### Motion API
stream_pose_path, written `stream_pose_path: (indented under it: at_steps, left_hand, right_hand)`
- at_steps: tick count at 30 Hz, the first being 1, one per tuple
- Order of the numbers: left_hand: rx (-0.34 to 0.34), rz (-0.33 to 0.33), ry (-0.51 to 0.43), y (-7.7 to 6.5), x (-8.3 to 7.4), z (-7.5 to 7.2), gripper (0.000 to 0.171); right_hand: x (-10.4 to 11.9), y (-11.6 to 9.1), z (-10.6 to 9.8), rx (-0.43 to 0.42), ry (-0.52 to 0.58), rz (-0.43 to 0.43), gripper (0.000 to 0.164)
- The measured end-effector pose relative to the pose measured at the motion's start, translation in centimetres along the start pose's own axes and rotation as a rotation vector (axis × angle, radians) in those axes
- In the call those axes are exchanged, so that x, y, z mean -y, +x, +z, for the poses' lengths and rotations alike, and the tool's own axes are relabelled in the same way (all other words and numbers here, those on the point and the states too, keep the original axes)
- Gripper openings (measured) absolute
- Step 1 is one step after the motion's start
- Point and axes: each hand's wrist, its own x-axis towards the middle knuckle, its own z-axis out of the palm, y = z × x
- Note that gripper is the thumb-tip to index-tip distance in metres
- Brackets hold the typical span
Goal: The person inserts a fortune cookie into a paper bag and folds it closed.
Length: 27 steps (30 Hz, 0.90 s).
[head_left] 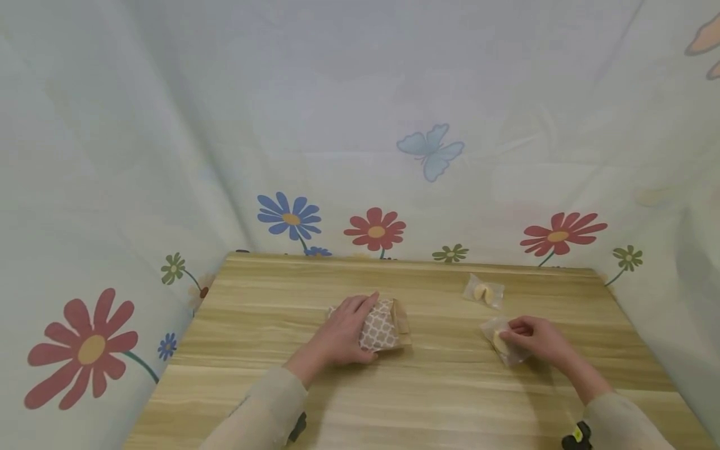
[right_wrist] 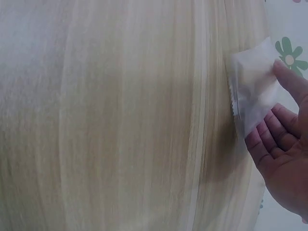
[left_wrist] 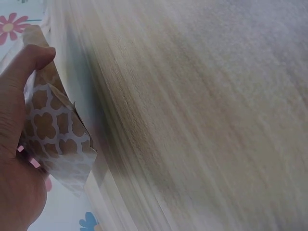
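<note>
A brown paper bag [head_left: 379, 326] with a white lattice pattern lies on its side on the wooden table, its mouth facing right. My left hand [head_left: 345, 331] grips the bag from above, thumb on the near side and fingers on the far side. In the left wrist view the patterned bag [left_wrist: 53, 125] shows between thumb and fingers. To the right, my right hand [head_left: 537, 337] pinches a fortune cookie [head_left: 498, 341] in a clear wrapper. The right wrist view shows that wrapper [right_wrist: 252, 86] between thumb and fingers. What the bag holds is hidden.
Another wrapped fortune cookie [head_left: 482, 292] lies on the table just behind the right hand. The wooden table [head_left: 439, 400] ends at a flowered cloth backdrop [head_left: 478, 206] at the back and both sides.
</note>
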Motion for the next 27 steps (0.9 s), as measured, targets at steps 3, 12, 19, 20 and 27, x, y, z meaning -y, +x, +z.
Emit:
stream_pose_path:
  at_steps: [3,12,19,20,27]
  left_hand:
    - [0.003,-0.001,0.004,0.06,-0.04,-0.03,0.126]
    - [0.016,-0.014,-0.010,-0.03,-0.49,-0.29,0.124]
    - [0.000,-0.004,-0.002,-0.01,-0.56,-0.05,0.123]
    - [-0.003,-0.003,-0.003,-0.02,-0.56,0.01,0.123]
    - [-0.014,-0.005,0.010,-0.05,-0.66,0.29,0.124]
  right_hand:
    - [0.33,0.03,0.05,0.013,-0.005,-0.003,0.048]
    - [0.60,-0.23,0.12,0.022,0.004,-0.007,0.038]
    - [0.84,-0.47,-0.17,0.019,0.005,-0.042,0.033]
    - [0.88,-0.50,-0.20,0.019,0.006,-0.041,0.033]
    - [0.56,-0.57,0.35,0.035,0.107,0.018,0.040]
